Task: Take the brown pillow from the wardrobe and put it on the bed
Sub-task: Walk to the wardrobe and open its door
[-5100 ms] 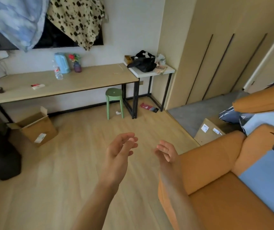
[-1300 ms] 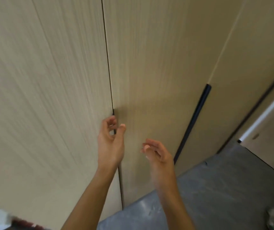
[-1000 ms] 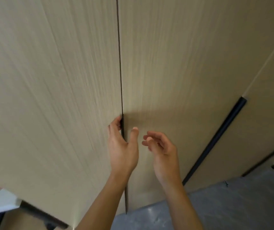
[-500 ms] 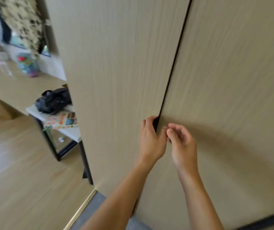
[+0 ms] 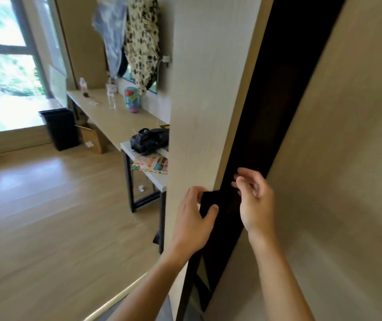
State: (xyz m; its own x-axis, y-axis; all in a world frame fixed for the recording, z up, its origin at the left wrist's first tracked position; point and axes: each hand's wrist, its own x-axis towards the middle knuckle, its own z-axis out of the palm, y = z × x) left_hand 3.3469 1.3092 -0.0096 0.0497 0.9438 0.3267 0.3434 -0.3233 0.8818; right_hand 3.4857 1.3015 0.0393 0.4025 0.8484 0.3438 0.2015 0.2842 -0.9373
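Observation:
The wardrobe's left door [image 5: 208, 100] stands partly swung out, leaving a dark gap [image 5: 275, 107] between it and the right door [image 5: 347, 170]. My left hand [image 5: 193, 221] grips the inner edge of the left door, fingers curled round it. Just right of it, my right hand [image 5: 253, 198] hovers in front of the gap with fingers loosely curled and holds nothing. The inside of the wardrobe is black. No brown pillow shows, and the bed is out of view.
Left of the door a small white side table [image 5: 148, 174] carries a black bag [image 5: 149, 140] and a colourful booklet. A long wooden desk [image 5: 109, 117] runs along the wall with bottles. A black bin [image 5: 60, 128] and a cardboard box [image 5: 92, 140] stand by the window.
The left door has swung out from shut, opening a dark gap. My left hand stays on its edge; my right hand has lifted off the seam.

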